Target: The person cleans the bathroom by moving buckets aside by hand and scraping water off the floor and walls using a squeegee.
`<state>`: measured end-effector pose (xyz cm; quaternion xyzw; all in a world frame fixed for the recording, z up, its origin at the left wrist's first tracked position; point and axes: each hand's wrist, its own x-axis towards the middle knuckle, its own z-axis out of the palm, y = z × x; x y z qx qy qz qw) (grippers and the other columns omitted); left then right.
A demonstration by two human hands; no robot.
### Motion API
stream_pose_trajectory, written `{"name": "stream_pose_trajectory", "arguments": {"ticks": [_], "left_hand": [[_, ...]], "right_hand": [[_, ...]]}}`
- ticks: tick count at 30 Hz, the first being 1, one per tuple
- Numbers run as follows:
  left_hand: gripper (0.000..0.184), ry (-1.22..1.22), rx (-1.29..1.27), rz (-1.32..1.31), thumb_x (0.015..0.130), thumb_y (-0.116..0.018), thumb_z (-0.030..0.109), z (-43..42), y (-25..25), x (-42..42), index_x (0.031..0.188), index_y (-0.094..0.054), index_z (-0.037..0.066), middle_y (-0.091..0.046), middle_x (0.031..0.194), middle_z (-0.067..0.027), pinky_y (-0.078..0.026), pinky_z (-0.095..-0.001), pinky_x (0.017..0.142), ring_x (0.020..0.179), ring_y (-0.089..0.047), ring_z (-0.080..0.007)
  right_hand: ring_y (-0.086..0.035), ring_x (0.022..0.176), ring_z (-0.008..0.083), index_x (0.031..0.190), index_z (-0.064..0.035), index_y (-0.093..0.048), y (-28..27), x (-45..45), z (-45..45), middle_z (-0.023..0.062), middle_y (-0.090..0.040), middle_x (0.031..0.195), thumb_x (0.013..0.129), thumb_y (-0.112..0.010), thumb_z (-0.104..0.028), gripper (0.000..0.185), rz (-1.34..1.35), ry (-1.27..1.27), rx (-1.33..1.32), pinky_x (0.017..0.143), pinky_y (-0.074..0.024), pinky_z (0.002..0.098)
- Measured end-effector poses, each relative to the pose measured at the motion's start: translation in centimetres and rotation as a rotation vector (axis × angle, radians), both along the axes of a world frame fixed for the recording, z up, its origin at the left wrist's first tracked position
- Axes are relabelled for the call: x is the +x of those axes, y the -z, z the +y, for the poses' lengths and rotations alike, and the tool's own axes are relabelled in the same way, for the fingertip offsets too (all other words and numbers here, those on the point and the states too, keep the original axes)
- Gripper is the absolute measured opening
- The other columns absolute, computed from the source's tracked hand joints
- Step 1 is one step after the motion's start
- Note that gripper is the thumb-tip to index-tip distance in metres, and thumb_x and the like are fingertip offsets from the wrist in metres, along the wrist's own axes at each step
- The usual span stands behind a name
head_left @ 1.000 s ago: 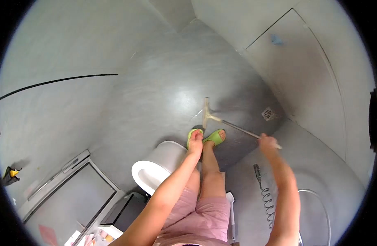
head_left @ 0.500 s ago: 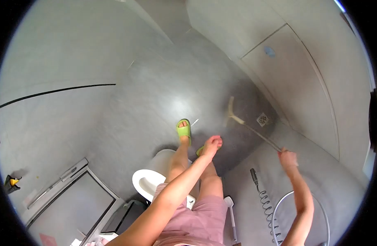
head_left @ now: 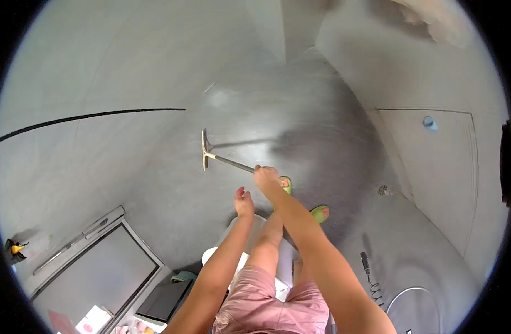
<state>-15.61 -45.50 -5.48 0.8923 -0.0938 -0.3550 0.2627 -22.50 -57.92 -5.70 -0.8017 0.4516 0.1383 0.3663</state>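
Observation:
A squeegee (head_left: 233, 163) with a light head and a grey handle reaches across the floor, its blade on the grey floor (head_left: 238, 111) left of centre. My right hand (head_left: 266, 179) is wrapped round the upper end of the handle. Just left of and below it, my left hand (head_left: 244, 202) hangs in the air with its fingers partly curled, holding nothing that I can see. Green slippers (head_left: 320, 214) are on my feet, below and to the right of the hands.
Behind my legs is a white toilet (head_left: 210, 255). A floor drain (head_left: 383, 190) lies at the right, near a wall panel with a blue object (head_left: 430, 123). A coiled hose (head_left: 375, 289) hangs lower right. A framed glass panel (head_left: 102, 273) and dark bin (head_left: 165, 300) stand lower left.
The squeegee has swung from the drain side to the left across the floor, with my right hand moving left too. My left hand has shifted left, and my feet have stepped and turned.

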Motion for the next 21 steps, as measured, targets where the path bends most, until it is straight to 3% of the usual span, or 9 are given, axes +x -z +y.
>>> {"name": "stream_pose_trajectory", "arguments": {"ticks": [6, 7, 9, 11, 12, 13, 15, 19, 21], "left_hand": [[0.028, -0.163, -0.007, 0.181, 0.079, -0.048, 0.013, 1.3, -0.7, 3.5, 0.107, -0.052, 0.008, -0.054, 0.092, -0.0026, -0.041, -0.0260, 0.065, 0.081, -0.049, -0.0109], [0.028, -0.168, -0.010, 0.180, 0.079, -0.048, 0.013, 1.4, -0.3, 3.2, 0.107, -0.052, 0.008, -0.054, 0.092, -0.0026, -0.041, -0.0260, 0.065, 0.081, -0.049, -0.0109], [0.027, -0.096, -0.017, 0.309, 0.080, -0.048, 0.016, 1.7, 0.6, 0.7, 0.106, -0.052, 0.010, -0.055, 0.090, -0.0017, -0.040, -0.0261, 0.059, 0.078, -0.050, -0.0100], [0.028, -0.150, -0.053, 0.434, 0.081, -0.048, 0.019, -0.8, -2.0, -3.3, 0.107, -0.051, 0.011, -0.055, 0.089, -0.0014, -0.042, -0.0274, 0.062, 0.076, -0.052, -0.0124], [0.027, -0.102, -0.045, 0.477, 0.081, -0.048, 0.020, -0.9, -1.3, -5.2, 0.107, -0.051, 0.011, -0.056, 0.091, -0.0022, -0.042, -0.0274, 0.063, 0.077, -0.053, -0.0133], [0.027, -0.053, -0.035, 0.518, 0.082, -0.048, 0.021, -0.9, -0.5, -6.9, 0.107, -0.051, 0.011, -0.056, 0.092, -0.0030, -0.043, -0.0275, 0.064, 0.078, -0.054, -0.0143], [0.026, -0.053, 0.068, 0.754, 0.085, -0.046, 0.021, -4.0, -4.0, -10.6, 0.107, -0.051, 0.010, -0.058, 0.096, -0.0052, -0.044, -0.0282, 0.068, 0.082, -0.056, -0.0153], [0.024, -0.004, -0.024, 0.935, 0.088, -0.043, 0.021, -6.2, -5.3, -17.0, 0.108, -0.052, 0.011, -0.061, 0.095, -0.0063, -0.043, -0.0286, 0.072, 0.085, -0.057, -0.0143], [0.024, 0.023, -0.044, 0.966, 0.088, -0.043, 0.022, -7.3, -6.1, -18.7, 0.108, -0.052, 0.011, -0.060, 0.097, -0.0063, -0.042, -0.0286, 0.073, 0.086, -0.057, -0.0146]], "right_hand": [[-0.063, 0.081, 0.0236, 0.095, -0.0003, -0.057, -1.4, 2.3, 0.0, 0.0094, -0.064, 0.088, 0.079, -0.048, -0.012, 0.022, 0.207, -0.270, 0.132, 0.069, -0.0496, 0.0321], [-0.062, 0.083, 0.0237, 0.098, -0.0024, -0.057, 0.8, 0.8, 0.8, 0.0099, -0.063, 0.091, 0.079, -0.048, -0.011, 0.023, 0.248, -0.097, 0.164, 0.070, -0.0497, 0.0317], [-0.061, 0.087, 0.0237, 0.101, -0.0071, -0.058, 2.5, -4.4, 0.9, 0.0103, -0.061, 0.098, 0.080, -0.049, -0.010, 0.023, 0.368, 0.018, 0.204, 0.071, -0.0499, 0.0320], [-0.059, 0.093, 0.0234, 0.103, -0.0117, -0.057, -7.1, -10.0, -3.8, 0.0080, -0.058, 0.103, 0.081, -0.050, -0.012, 0.024, 0.477, -0.294, 0.235, 0.068, -0.0508, 0.0344], [-0.058, 0.094, 0.0239, 0.105, -0.0108, -0.056, 0.6, -16.0, -1.1, 0.0071, -0.057, 0.103, 0.081, -0.050, -0.013, 0.025, 0.497, -0.045, 0.240, 0.067, -0.0510, 0.0350], [-0.058, 0.095, 0.0242, 0.107, -0.0110, -0.055, -3.3, -19.6, -2.9, 0.0074, -0.055, 0.105, 0.083, -0.049, -0.015, 0.025, 0.596, -0.282, 0.278, 0.069, -0.0508, 0.0352], [-0.057, 0.094, 0.0260, 0.110, -0.0090, -0.053, -1.2, -31.0, -1.0, 0.0101, -0.055, 0.107, 0.089, -0.041, -0.024, 0.028, 0.619, 0.021, 0.207, 0.072, -0.0492, 0.0365], [-0.057, 0.088, 0.0341, 0.098, -0.0025, -0.056, -12.5, -43.3, -2.9, 0.0179, -0.060, 0.089, 0.088, -0.040, -0.041, 0.043, 0.759, 0.440, 0.234, 0.073, -0.0450, 0.0418], [-0.058, 0.082, 0.0335, 0.095, -0.0026, -0.057, -15.7, -45.8, -3.4, 0.0167, -0.061, 0.085, 0.088, -0.039, -0.043, 0.045, 0.891, 0.267, 0.137, 0.069, -0.0460, 0.0413]]}}
